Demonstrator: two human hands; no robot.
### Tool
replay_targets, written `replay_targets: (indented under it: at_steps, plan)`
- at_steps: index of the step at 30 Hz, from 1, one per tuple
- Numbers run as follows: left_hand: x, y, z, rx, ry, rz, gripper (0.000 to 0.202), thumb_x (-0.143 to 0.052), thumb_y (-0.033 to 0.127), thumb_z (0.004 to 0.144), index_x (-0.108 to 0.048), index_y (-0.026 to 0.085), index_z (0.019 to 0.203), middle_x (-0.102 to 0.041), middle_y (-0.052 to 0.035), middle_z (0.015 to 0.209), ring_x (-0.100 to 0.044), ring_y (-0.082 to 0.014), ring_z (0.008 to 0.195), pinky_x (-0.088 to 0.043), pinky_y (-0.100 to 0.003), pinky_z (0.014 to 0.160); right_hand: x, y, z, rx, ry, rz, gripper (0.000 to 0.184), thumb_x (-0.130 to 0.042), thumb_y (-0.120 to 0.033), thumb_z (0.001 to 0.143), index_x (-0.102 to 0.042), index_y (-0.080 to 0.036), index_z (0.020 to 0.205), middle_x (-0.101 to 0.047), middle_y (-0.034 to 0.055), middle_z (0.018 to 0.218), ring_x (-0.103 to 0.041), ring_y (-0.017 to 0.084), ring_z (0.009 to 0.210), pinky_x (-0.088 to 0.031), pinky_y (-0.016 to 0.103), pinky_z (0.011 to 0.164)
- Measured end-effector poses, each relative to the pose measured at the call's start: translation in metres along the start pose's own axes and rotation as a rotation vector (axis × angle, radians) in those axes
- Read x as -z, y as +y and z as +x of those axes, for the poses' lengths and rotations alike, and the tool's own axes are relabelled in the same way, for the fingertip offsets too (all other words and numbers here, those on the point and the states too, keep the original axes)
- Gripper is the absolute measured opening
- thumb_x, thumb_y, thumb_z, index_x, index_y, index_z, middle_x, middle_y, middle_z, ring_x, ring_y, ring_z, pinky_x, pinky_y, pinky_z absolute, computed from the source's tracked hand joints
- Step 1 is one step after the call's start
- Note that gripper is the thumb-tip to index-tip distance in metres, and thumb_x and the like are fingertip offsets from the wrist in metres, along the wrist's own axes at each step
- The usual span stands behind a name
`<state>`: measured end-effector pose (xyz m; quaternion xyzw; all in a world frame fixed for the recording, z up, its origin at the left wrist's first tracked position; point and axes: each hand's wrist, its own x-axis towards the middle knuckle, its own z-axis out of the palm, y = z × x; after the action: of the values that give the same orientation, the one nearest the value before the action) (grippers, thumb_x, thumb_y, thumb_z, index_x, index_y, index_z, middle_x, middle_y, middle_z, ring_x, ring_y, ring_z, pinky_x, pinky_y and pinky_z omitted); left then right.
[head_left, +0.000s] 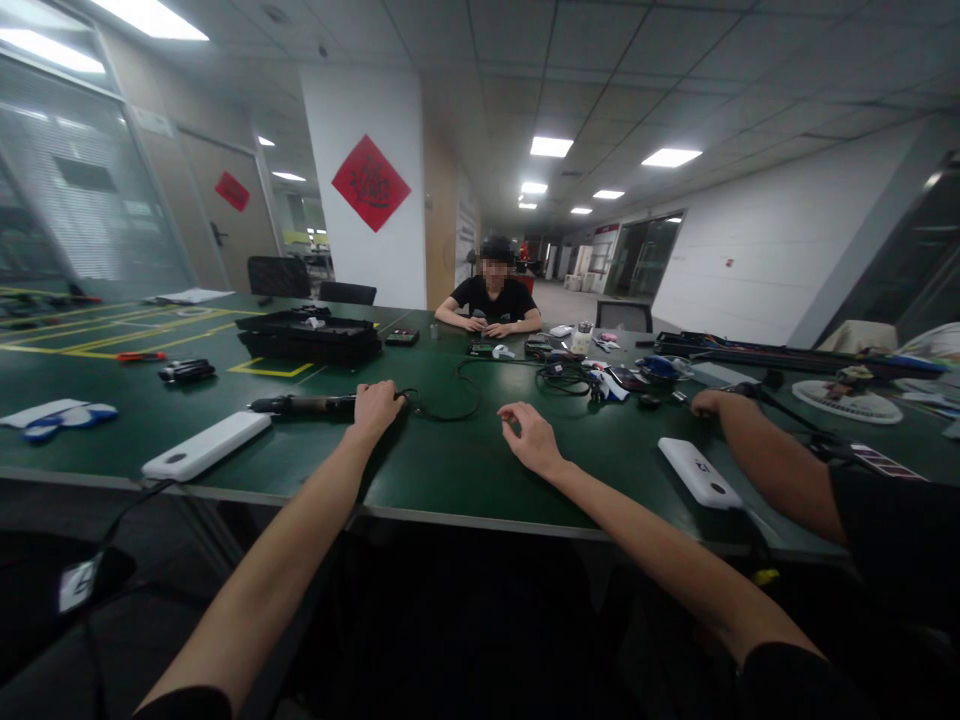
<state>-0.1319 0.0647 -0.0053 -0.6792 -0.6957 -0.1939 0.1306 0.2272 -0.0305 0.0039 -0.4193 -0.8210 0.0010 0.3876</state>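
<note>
My left hand rests on the green table, its fingers wrapped round the rear end of a long black tool that lies pointing left. A black cable loops away from the tool toward the table's middle. My right hand hovers just above the table to the right, fingers loosely curled with thumb and forefinger near each other; nothing shows in it.
A white power bank lies left of the tool, another at the right. A co-worker's arm rests at the right. A black case, tangled cables and small tools lie farther back. A person sits opposite.
</note>
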Motion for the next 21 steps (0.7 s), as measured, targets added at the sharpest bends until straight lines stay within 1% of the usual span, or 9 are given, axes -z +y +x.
replay_targets:
  at_steps: [3,5,7,10,13,15,17,19,21]
  plan:
    - [0.004,0.019,-0.004,-0.109,-0.041,-0.060,0.033,-0.051,0.049,0.097,-0.065,0.020,0.096,-0.072,-0.0120,0.100,-0.067,-0.0287,0.094,-0.045,-0.037,0.084,0.001,-0.003,0.000,0.009,-0.007,-0.017,0.020,-0.057,-0.022,0.096,-0.065,-0.025,0.114,-0.067,0.0067,0.111,-0.060,0.024,0.105,-0.053,0.034,0.083]
    - [0.005,0.037,-0.011,-0.235,-0.033,-0.104,0.035,-0.050,0.052,0.098,-0.064,0.021,0.092,-0.071,-0.0102,0.095,-0.068,-0.0267,0.090,-0.045,-0.035,0.079,0.002,-0.005,-0.001,0.037,-0.021,-0.030,0.019,-0.060,-0.025,0.097,-0.064,-0.026,0.116,-0.067,0.0068,0.114,-0.058,0.025,0.110,-0.053,0.036,0.085]
    - [0.006,0.058,-0.020,-0.363,-0.017,-0.175,0.037,-0.048,0.053,0.100,-0.064,0.021,0.091,-0.070,-0.0080,0.092,-0.067,-0.0239,0.085,-0.045,-0.033,0.077,0.002,-0.007,0.000,0.097,-0.048,-0.038,0.023,-0.064,-0.029,0.096,-0.064,-0.026,0.118,-0.066,0.0073,0.118,-0.055,0.026,0.115,-0.051,0.039,0.092]
    - [0.011,0.090,-0.037,-0.614,-0.056,-0.299,0.036,-0.049,0.053,0.100,-0.066,0.021,0.099,-0.070,-0.0061,0.094,-0.066,-0.0218,0.085,-0.046,-0.033,0.079,-0.001,-0.007,0.000,0.195,-0.127,-0.039,0.030,-0.072,-0.031,0.092,-0.064,-0.024,0.120,-0.065,0.0080,0.121,-0.054,0.027,0.114,-0.047,0.043,0.101]
    - [0.019,0.114,-0.051,-0.839,-0.067,-0.335,0.031,-0.049,0.047,0.102,-0.067,0.022,0.106,-0.070,-0.0063,0.101,-0.066,-0.0217,0.096,-0.046,-0.035,0.089,-0.005,-0.002,0.000,0.216,-0.205,-0.049,0.023,-0.072,-0.026,0.091,-0.068,-0.023,0.112,-0.066,0.0075,0.114,-0.056,0.026,0.108,-0.047,0.042,0.100]
    - [0.024,0.121,-0.055,-0.910,-0.056,-0.321,0.028,-0.048,0.043,0.102,-0.067,0.023,0.107,-0.070,-0.0065,0.103,-0.065,-0.0218,0.100,-0.044,-0.036,0.092,-0.006,0.002,0.001,0.200,-0.227,-0.055,0.014,-0.069,-0.022,0.092,-0.070,-0.022,0.106,-0.067,0.0071,0.108,-0.056,0.025,0.104,-0.048,0.041,0.097]
    - [0.026,0.120,-0.054,-0.927,-0.057,-0.301,0.027,-0.049,0.042,0.102,-0.068,0.024,0.109,-0.070,-0.0061,0.104,-0.065,-0.0216,0.102,-0.043,-0.036,0.093,-0.008,0.006,0.001,0.187,-0.228,-0.057,0.009,-0.067,-0.021,0.094,-0.071,-0.022,0.102,-0.068,0.0069,0.105,-0.057,0.024,0.103,-0.049,0.040,0.094]
    - [0.028,0.113,-0.050,-0.911,-0.066,-0.286,0.028,-0.051,0.045,0.102,-0.068,0.025,0.110,-0.069,-0.0054,0.104,-0.064,-0.0216,0.102,-0.043,-0.036,0.093,-0.010,0.009,0.001,0.179,-0.214,-0.055,0.009,-0.066,-0.022,0.095,-0.073,-0.022,0.101,-0.069,0.0070,0.104,-0.058,0.024,0.102,-0.049,0.039,0.092]
    - [0.028,0.102,-0.043,-0.885,-0.078,-0.280,0.033,-0.054,0.053,0.100,-0.068,0.025,0.111,-0.069,-0.0048,0.104,-0.064,-0.0221,0.102,-0.042,-0.036,0.093,-0.011,0.011,0.001,0.157,-0.188,-0.063,0.010,-0.066,-0.025,0.097,-0.074,-0.023,0.101,-0.070,0.0073,0.103,-0.059,0.024,0.101,-0.050,0.038,0.090]
